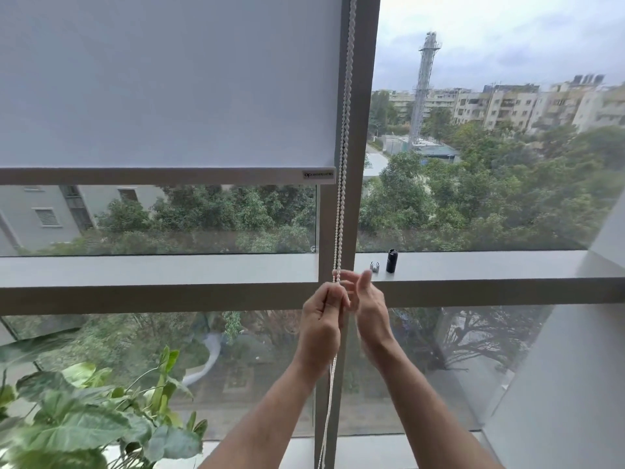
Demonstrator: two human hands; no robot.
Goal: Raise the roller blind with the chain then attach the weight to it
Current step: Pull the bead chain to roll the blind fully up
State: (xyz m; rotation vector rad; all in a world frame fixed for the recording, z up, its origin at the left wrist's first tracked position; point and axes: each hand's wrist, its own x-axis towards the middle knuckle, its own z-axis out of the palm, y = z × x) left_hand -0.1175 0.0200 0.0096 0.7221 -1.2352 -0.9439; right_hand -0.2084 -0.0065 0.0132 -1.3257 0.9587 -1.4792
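The blind [169,79] covers the top part of the left window, and its bottom bar [152,176] hangs above the ledge [169,269]. The chain [343,157] runs down the post [363,130] between the two windows — white beads, two strands side by side.

Both hands are on the chain, just below the ledge. The left hand [321,316] has its fingers curled tight round the chain, and the rest of the chain drops out from under it, down past the wrist. The right hand [370,306] is right beside it, a bit blurry. Its fingers [345,277] reach left and touch the chain a little higher up, but I cannot tell if they pinch it or are just loose.

On the ledge, to the right of the post, stands a small black tube [391,260]. A little silver piece [374,266] sits just left of it. Which one is the weight I cannot tell.

A plant [84,418] with big green leaves fills the near left corner. Outside are trees, buildings and a tall tower [424,79].
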